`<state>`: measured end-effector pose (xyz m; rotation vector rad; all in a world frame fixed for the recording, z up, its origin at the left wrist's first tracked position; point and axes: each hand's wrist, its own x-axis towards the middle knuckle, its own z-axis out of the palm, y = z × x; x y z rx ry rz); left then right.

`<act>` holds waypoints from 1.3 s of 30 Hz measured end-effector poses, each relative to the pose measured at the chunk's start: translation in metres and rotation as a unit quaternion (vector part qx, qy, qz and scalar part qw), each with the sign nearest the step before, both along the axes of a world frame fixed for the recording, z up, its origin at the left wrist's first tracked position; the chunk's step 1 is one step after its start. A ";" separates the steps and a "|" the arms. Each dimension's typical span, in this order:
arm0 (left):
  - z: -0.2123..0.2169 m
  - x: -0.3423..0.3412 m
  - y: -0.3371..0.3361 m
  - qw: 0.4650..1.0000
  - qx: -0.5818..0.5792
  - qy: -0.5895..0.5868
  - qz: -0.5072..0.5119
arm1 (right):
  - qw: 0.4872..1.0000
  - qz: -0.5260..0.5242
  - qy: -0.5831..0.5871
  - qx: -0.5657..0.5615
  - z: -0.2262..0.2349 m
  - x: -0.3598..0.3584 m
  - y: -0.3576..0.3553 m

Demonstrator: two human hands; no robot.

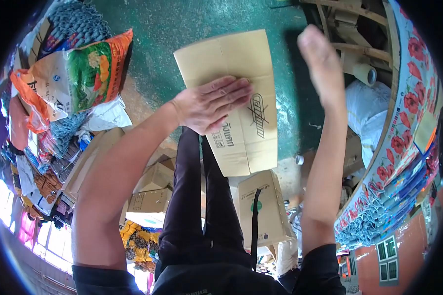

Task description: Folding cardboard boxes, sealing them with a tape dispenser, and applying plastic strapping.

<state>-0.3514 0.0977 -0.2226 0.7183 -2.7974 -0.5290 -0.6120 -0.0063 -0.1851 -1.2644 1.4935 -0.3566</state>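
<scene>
Centrally, my left hand [212, 104] lies flat, fingers extended, on the creased tan cardboard [226, 55] in the upper centre of the frame; my right hand [323, 63], apart from it at upper right, is too blurred to tell whether open or closed. Even palm pressure should, I judge, best keep the cardboard from sliding or buckling. Outward are green floor [152, 54] and, at upper left, a printed plastic bag [81, 81].

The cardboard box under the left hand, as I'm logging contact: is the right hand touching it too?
No, the right hand is apart from the cardboard box, with green floor showing between them.
</scene>
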 end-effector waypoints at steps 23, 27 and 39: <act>-0.003 0.003 0.004 0.999 0.033 0.020 0.009 | 0.988 -0.140 -0.009 -0.060 -0.014 0.070 0.021; 0.006 -0.012 0.001 0.999 0.020 0.033 0.017 | 0.937 -0.269 0.029 -0.220 0.047 0.000 0.066; 0.008 -0.009 -0.002 1.000 0.001 0.019 -0.004 | 0.869 -0.456 0.190 -0.019 0.195 -0.264 -0.004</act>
